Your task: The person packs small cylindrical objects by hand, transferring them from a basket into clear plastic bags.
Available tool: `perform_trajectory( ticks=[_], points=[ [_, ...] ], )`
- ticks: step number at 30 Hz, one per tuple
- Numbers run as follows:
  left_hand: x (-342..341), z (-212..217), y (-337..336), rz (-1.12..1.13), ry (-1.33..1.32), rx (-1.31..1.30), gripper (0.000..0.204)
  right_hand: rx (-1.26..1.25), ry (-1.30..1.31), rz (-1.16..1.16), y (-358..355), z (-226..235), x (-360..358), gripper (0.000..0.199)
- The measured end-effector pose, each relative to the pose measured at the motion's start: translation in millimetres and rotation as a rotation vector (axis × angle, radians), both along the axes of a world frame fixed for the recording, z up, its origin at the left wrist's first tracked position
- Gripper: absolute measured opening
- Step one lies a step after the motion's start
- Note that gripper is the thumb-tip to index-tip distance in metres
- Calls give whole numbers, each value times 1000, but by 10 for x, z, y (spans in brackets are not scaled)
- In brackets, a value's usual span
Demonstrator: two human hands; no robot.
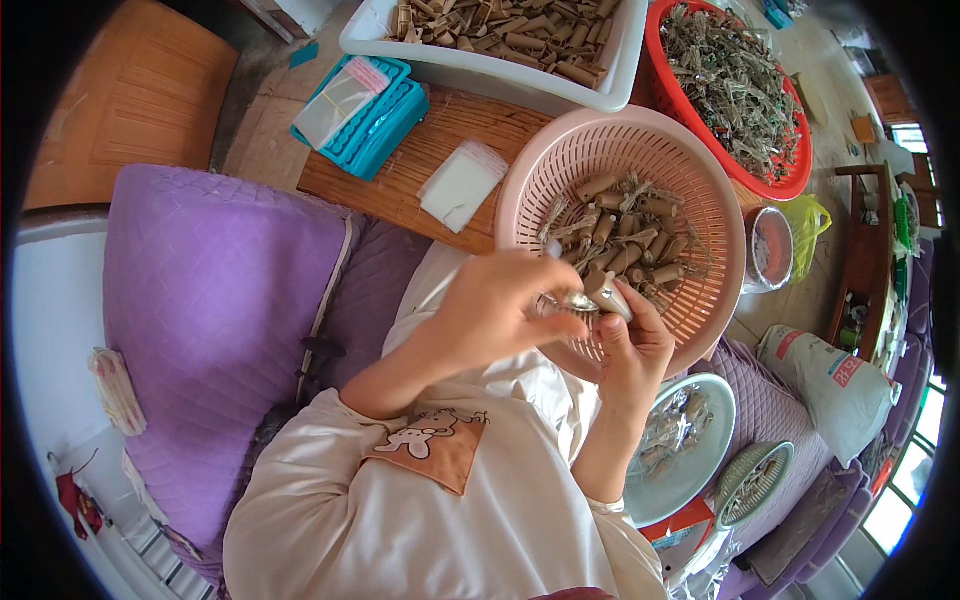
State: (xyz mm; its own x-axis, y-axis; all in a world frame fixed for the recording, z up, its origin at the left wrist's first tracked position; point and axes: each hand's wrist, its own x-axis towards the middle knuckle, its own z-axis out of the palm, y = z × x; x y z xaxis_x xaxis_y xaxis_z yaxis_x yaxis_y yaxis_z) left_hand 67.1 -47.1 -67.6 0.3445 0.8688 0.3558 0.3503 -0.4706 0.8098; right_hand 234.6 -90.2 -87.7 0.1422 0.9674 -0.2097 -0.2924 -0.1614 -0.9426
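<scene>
Above the near part of the pink basket (530, 152), one brown tube (604, 294) sits between my right thumb and fingertips, tilted, its pale end facing down and to the right. My right fingers (647, 312) are closed on it, the thumb along its near side. My left fingers (556, 329) curve in a loose ring just left of the tube, beside a small silvery piece (578, 301); blur prevents me from confirming a grip. More brown tubes and wiry bundles lie below, inside the basket. A pale green basin (718, 430) stands right of my right forearm. To the left, the wooden surface (440, 133) shows bare between the white packets (463, 186) and the teal tray (395, 130). Beyond the basket, a white bin (480, 68) and a red basket (803, 150) bound the far side.
</scene>
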Motion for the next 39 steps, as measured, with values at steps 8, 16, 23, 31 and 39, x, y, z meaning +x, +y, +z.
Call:
perform_trajectory(
  ticks=[8,16,23,31,39],
  points=[
    [-558,-1209,576,636,614,290,20,37,17,-72,46,8,203,30],
    [-560,-1384,623,625,511,79,26,31,5,-32,39,-15,180,29],
    [-486,-1177,671,782,170,-172,32,29,10,-48,31,-3,194,30],
    [-756,-959,664,681,149,-264,17,91,-180,-159,94,138,150,29],
    [-577,-238,270,523,-242,-437,30,308,-613,-168,259,550,-141,32]
  ],
)
